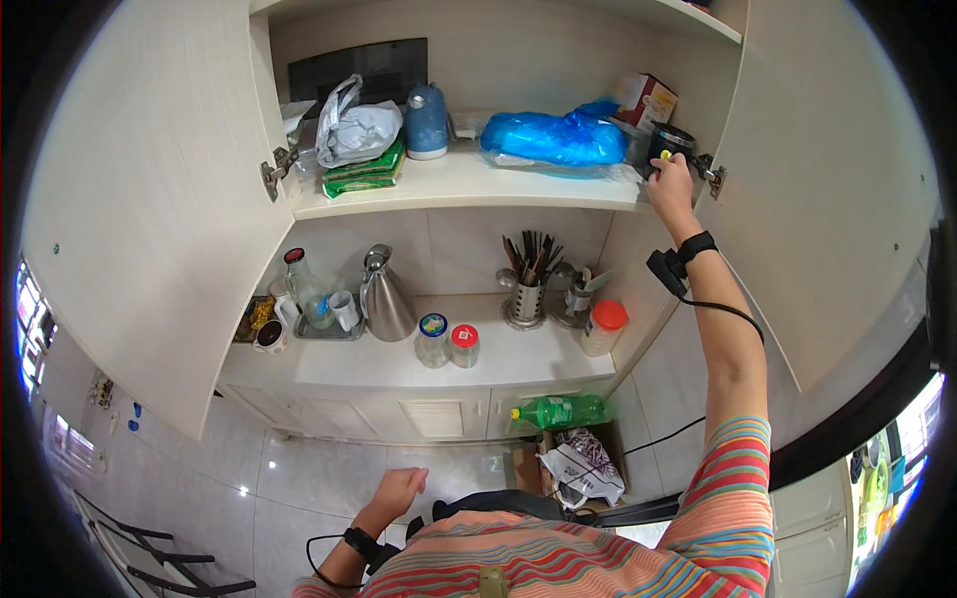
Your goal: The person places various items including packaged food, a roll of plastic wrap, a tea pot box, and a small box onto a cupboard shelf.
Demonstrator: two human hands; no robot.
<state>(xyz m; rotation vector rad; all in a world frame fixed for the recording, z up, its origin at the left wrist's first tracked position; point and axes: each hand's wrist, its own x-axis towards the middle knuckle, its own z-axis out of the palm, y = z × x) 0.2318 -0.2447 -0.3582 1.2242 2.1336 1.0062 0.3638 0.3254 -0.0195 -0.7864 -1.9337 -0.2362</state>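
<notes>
High on the right, my right hand [672, 187] reaches onto the upper cupboard shelf [463, 183]. Its fingers are at the front of a black mug [671, 139] with a metal rim, beside the door hinge. A small yellow thing [665, 155] shows at the fingertips; whether it is held or part of the mug I cannot tell. To the left of this hand lies a bright blue plastic bag [555, 138], and a red and white carton [647, 102] leans behind the mug. Low before my body, my left hand [398, 489] hangs with curled fingers, nothing visible in it.
Two cupboard doors [149, 187] stand swung out. The upper shelf also bears a blue kettle [427, 123] and a grey plastic bag [362, 131]. On the counter are a steel jug [387, 299], lidded glass jars [433, 344] and a chopstick holder [528, 303]. A green bottle [564, 412] lies below.
</notes>
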